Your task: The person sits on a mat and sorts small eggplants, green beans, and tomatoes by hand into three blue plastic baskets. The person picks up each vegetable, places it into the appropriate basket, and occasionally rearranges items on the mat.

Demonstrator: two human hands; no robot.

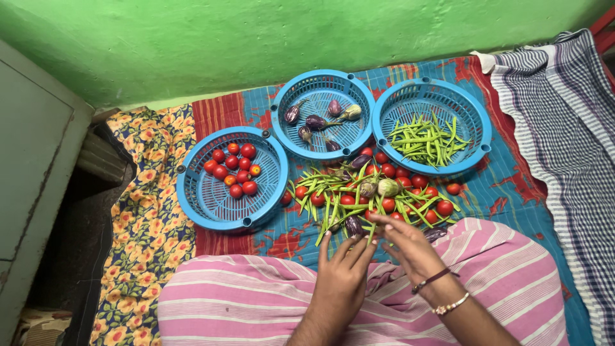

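Note:
A mixed pile of red tomatoes, green beans and small eggplants (371, 192) lies on a patterned cloth in front of me. My left hand (343, 269) hovers at the pile's near edge with fingers spread, holding nothing. My right hand (410, 247), with bracelets at the wrist, reaches into the near edge of the pile; its fingertips pinch a green bean (373, 225). Three blue round baskets stand behind the pile: the left basket (205, 198) holds tomatoes, the middle basket (320, 83) holds small eggplants, the right basket (474, 122) holds green beans.
My lap in pink striped cloth (256, 301) fills the near foreground. A green wall (256, 38) rises behind the baskets. A floral yellow cloth (144, 211) lies at left, beside a grey cabinet (32, 166). A checked cloth (570, 147) lies at right.

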